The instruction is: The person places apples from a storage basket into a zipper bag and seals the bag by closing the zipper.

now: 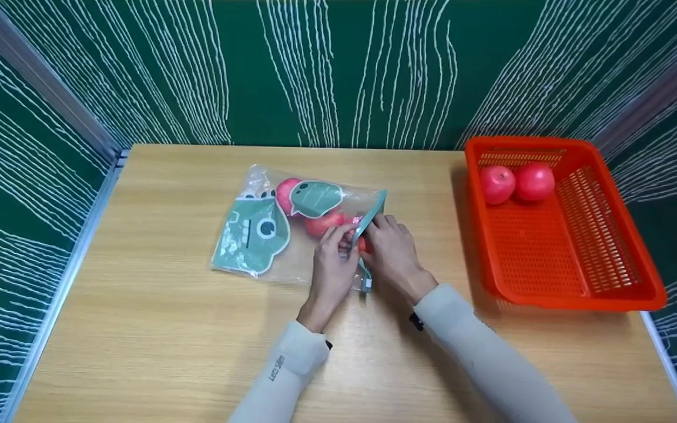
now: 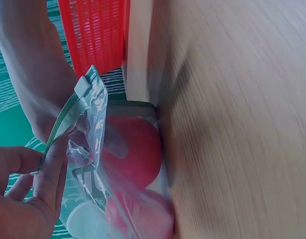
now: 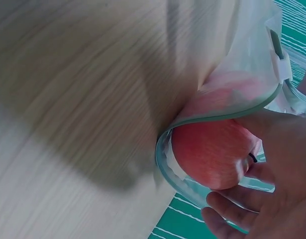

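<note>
A clear slider bag (image 1: 300, 258) with green cartoon prints lies on the table, its mouth toward the right. Inside are red apples (image 1: 322, 224), pressed against the plastic. My left hand (image 1: 332, 258) pinches the bag's green-edged rim between thumb and fingers, as the left wrist view shows. At the mouth, my right hand (image 1: 394, 247) holds another apple (image 3: 212, 154), stem toward the palm. Its thumb (image 2: 115, 142) lies along that apple inside the bag, and the other fingers (image 3: 235, 196) reach round the far side. A white slider (image 1: 368, 284) sits at the rim's near end.
On the right of the table stands an orange-red plastic basket (image 1: 567, 305) with two apples (image 1: 516, 183) in its far left corner. Green panels (image 1: 344, 70) with white wavy lines rise behind the table (image 1: 156, 329) and at both sides.
</note>
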`<control>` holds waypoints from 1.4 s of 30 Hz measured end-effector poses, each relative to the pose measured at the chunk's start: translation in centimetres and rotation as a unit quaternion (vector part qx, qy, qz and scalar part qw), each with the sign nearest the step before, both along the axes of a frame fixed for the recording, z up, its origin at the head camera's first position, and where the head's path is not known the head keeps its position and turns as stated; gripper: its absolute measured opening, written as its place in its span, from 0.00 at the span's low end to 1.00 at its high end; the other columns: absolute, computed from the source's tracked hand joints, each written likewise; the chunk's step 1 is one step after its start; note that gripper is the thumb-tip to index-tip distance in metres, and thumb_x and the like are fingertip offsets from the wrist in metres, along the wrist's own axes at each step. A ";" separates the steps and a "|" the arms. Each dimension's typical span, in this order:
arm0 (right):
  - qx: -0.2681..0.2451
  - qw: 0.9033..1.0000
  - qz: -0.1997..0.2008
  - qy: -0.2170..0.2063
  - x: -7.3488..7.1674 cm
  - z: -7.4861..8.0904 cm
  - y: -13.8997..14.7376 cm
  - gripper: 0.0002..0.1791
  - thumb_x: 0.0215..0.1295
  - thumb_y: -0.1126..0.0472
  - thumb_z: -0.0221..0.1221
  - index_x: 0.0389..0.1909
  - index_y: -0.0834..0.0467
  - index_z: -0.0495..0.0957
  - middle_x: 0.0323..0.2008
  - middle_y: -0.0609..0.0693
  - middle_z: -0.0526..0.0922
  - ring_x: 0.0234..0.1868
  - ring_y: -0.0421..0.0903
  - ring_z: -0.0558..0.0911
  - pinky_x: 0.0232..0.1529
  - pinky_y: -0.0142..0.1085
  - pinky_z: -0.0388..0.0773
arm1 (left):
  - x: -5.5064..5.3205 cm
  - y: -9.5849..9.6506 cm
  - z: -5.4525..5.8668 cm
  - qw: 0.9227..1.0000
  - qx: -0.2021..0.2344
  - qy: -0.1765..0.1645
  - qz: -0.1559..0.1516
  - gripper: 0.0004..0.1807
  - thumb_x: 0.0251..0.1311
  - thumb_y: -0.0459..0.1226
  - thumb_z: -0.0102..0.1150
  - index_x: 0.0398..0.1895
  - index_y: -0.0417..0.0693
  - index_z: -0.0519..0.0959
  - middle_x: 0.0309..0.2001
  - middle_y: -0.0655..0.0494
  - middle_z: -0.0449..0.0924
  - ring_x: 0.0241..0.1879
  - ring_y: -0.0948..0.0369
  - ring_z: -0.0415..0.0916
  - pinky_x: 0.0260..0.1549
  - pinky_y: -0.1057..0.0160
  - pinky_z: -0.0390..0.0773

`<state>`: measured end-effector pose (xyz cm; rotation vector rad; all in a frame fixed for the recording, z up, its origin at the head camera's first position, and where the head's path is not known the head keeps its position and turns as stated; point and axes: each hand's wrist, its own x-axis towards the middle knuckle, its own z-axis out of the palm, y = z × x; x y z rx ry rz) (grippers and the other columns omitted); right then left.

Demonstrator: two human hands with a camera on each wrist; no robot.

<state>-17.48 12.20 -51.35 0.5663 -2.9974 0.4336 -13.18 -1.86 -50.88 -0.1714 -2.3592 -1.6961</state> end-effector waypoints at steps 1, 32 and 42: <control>0.001 1.000 0.003 0.004 0.0 0.0 -0.1 0.42 0.61 0.51 0.77 0.72 0.62 0.74 0.66 0.63 0.78 0.61 0.62 0.79 0.60 0.56 0.82 | 0.0 0.0 0.0 1.000 0.001 0.001 0.000 0.20 0.62 0.19 0.64 0.57 0.36 0.82 0.44 0.46 0.80 0.43 0.54 0.82 0.46 0.61 0.86; -0.030 0.999 0.038 -0.002 -0.5 -0.2 0.0 0.45 0.65 0.53 0.75 0.76 0.66 0.66 0.69 0.67 0.73 0.67 0.64 0.75 0.66 0.55 0.79 | 0.0 -0.2 -0.1 1.000 0.001 0.011 0.013 0.21 0.62 0.19 0.64 0.58 0.37 0.82 0.42 0.48 0.79 0.43 0.55 0.81 0.48 0.60 0.86; -0.007 0.997 -0.015 -0.069 0.5 1.4 1.8 0.49 0.64 0.45 0.74 0.78 0.63 0.65 0.73 0.65 0.72 0.70 0.65 0.74 0.69 0.59 0.75 | 0.3 -0.2 -0.3 1.000 0.004 0.007 0.007 0.23 0.61 0.19 0.64 0.59 0.40 0.82 0.44 0.47 0.80 0.43 0.55 0.81 0.47 0.60 0.86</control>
